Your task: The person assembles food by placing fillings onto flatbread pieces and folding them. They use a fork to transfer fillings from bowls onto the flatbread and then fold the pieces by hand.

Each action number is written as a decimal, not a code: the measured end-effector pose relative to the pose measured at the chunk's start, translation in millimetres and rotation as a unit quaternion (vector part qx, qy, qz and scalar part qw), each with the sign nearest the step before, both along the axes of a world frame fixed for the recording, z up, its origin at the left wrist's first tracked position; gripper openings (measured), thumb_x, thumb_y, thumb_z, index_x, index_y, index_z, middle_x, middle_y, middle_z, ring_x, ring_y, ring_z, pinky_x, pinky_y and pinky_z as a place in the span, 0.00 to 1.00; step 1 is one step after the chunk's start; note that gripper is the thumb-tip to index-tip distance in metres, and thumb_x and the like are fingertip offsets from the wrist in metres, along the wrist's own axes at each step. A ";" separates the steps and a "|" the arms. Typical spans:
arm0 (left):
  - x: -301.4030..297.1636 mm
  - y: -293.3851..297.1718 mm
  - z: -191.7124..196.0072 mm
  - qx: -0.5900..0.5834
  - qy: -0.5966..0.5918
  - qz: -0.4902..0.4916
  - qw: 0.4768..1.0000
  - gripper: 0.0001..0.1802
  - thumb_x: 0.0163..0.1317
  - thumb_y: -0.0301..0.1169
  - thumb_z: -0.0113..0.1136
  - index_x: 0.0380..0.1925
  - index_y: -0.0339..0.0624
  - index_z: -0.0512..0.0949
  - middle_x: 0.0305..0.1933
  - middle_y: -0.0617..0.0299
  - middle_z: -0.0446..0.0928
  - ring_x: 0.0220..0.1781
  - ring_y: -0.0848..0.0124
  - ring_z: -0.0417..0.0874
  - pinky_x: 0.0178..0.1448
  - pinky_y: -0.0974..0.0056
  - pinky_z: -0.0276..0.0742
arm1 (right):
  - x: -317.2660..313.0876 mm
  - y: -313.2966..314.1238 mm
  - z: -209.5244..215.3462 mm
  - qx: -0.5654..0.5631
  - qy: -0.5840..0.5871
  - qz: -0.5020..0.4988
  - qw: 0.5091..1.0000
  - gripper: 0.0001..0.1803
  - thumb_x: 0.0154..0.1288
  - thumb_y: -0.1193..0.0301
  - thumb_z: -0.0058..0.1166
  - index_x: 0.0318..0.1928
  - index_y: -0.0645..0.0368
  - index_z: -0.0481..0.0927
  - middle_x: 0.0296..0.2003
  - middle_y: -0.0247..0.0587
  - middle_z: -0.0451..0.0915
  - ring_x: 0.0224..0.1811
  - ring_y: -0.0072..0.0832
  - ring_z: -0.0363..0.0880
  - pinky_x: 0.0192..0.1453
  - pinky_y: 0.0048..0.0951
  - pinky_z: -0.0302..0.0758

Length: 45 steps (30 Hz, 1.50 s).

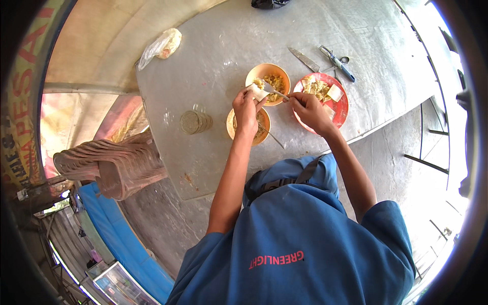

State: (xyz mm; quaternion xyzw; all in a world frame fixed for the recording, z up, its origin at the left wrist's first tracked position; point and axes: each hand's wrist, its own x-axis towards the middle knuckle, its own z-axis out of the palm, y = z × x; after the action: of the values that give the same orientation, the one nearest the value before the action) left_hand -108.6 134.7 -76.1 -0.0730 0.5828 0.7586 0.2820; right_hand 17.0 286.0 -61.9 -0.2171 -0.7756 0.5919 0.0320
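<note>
My left hand (246, 108) pinches a pale square wrapper (260, 93) with a little yellowish filling on it. My right hand (308, 108) grips a metal spoon (279, 93), its head close to the wrapper. Both hands work over the near edge of an orange bowl (286, 75) of chopped yellow-brown filling. A second orange bowl (229, 123) lies nearer me, partly covered by my left hand, with another spoon (275, 140) leaning out of it. Right of my right hand, a red plate (345, 104) carries more filling and several pale wrapper pieces.
A glass mug (195, 122) stands left of the bowls on the grey-covered table (203, 168). Beyond the plate lie a knife (304, 59) and a blue-handled tool (347, 72). A plastic bag (165, 46) sits at the far left corner; stacked brown chairs (122, 162) stand left.
</note>
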 end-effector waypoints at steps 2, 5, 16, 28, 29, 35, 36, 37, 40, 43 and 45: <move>1.2 5.6 10.8 0.035 -0.018 -0.010 0.999 0.15 0.74 0.25 0.46 0.54 0.25 0.71 0.51 0.48 0.78 0.50 0.59 0.86 0.56 0.58 0.89 | 7.5 -6.5 6.4 0.080 0.052 -0.025 0.995 0.13 0.72 0.72 0.50 0.50 0.65 0.81 0.25 0.45 0.78 0.19 0.32 0.73 0.27 0.36 0.70; -1.9 7.8 27.6 0.067 -0.024 -0.035 0.997 0.14 0.74 0.26 0.47 0.52 0.25 0.73 0.50 0.50 0.79 0.49 0.61 0.86 0.56 0.60 0.89 | 16.4 -12.4 14.7 0.165 0.099 -0.041 0.981 0.12 0.70 0.76 0.51 0.51 0.64 0.82 0.28 0.52 0.80 0.27 0.41 0.81 0.34 0.39 0.75; 0.4 -8.8 38.2 0.036 -0.017 -0.092 0.995 0.10 0.71 0.25 0.57 0.48 0.29 0.78 0.45 0.56 0.81 0.45 0.69 0.86 0.53 0.65 0.89 | 35.4 -15.7 22.5 0.276 0.130 0.015 0.952 0.17 0.68 0.78 0.53 0.57 0.61 0.77 0.31 0.52 0.77 0.30 0.51 0.80 0.33 0.46 0.77; 6.0 -40.7 -5.1 0.010 -0.036 0.003 0.999 0.12 0.71 0.25 0.57 0.50 0.29 0.76 0.50 0.54 0.81 0.49 0.68 0.85 0.56 0.64 0.86 | -10.1 12.4 -22.3 0.324 -0.020 0.000 0.946 0.08 0.67 0.74 0.47 0.36 0.65 0.77 0.33 0.60 0.81 0.34 0.58 0.82 0.39 0.53 0.78; 6.0 -42.9 -6.7 0.012 -0.039 0.009 0.999 0.12 0.71 0.25 0.57 0.49 0.29 0.76 0.49 0.54 0.81 0.49 0.68 0.85 0.57 0.63 0.86 | -19.1 17.7 -28.3 0.339 -0.031 0.005 0.940 0.08 0.67 0.74 0.47 0.36 0.66 0.77 0.33 0.60 0.81 0.34 0.57 0.82 0.39 0.54 0.79; 2.1 -49.2 -14.4 -0.018 -0.043 0.028 0.999 0.13 0.70 0.25 0.58 0.50 0.28 0.75 0.49 0.54 0.81 0.50 0.67 0.85 0.59 0.61 0.86 | -54.2 19.1 -49.4 0.353 -0.022 0.026 0.935 0.09 0.65 0.72 0.49 0.32 0.66 0.79 0.29 0.61 0.82 0.32 0.57 0.83 0.37 0.53 0.80; 1.2 -48.9 -15.6 -0.014 -0.037 0.028 0.999 0.12 0.70 0.25 0.58 0.50 0.29 0.76 0.50 0.54 0.81 0.51 0.67 0.85 0.59 0.61 0.86 | -56.3 15.5 -50.2 0.350 -0.016 0.022 0.936 0.10 0.66 0.72 0.50 0.32 0.66 0.79 0.28 0.62 0.81 0.31 0.57 0.83 0.37 0.53 0.79; 0.2 -48.7 -16.7 -0.019 -0.040 0.029 0.999 0.11 0.70 0.25 0.58 0.49 0.30 0.76 0.50 0.54 0.80 0.51 0.67 0.84 0.59 0.61 0.86 | -56.8 11.2 -50.4 0.344 -0.017 0.021 0.938 0.10 0.66 0.72 0.50 0.31 0.66 0.79 0.27 0.62 0.81 0.31 0.57 0.83 0.36 0.53 0.79; -1.2 -47.4 -18.1 -0.010 -0.049 0.026 0.998 0.11 0.70 0.25 0.58 0.48 0.31 0.76 0.50 0.54 0.80 0.51 0.67 0.84 0.60 0.60 0.85 | -53.1 -3.1 -47.5 0.315 -0.018 0.010 0.949 0.11 0.66 0.71 0.50 0.31 0.67 0.79 0.25 0.63 0.80 0.29 0.58 0.82 0.35 0.55 0.79; -4.9 -45.7 -19.0 -0.005 -0.059 0.025 0.998 0.12 0.70 0.27 0.58 0.49 0.31 0.76 0.50 0.54 0.80 0.51 0.66 0.84 0.60 0.60 0.85 | -47.1 -16.1 -44.1 0.285 -0.035 0.000 0.958 0.11 0.66 0.71 0.50 0.31 0.67 0.78 0.25 0.64 0.80 0.29 0.60 0.82 0.36 0.55 0.79; -8.8 -44.7 -20.7 -0.004 -0.067 0.025 0.997 0.13 0.70 0.28 0.59 0.50 0.32 0.75 0.50 0.54 0.80 0.51 0.66 0.85 0.60 0.60 0.85 | -45.6 -22.8 -44.0 0.286 -0.042 -0.002 0.957 0.11 0.66 0.71 0.50 0.30 0.67 0.78 0.26 0.65 0.80 0.30 0.60 0.82 0.36 0.56 0.79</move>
State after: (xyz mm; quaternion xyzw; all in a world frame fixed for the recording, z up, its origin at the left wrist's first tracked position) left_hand -117.4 90.0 -96.8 -0.1393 0.5639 0.7561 0.3015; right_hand -28.6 263.2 -105.9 -0.2254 -0.9127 0.3352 0.0612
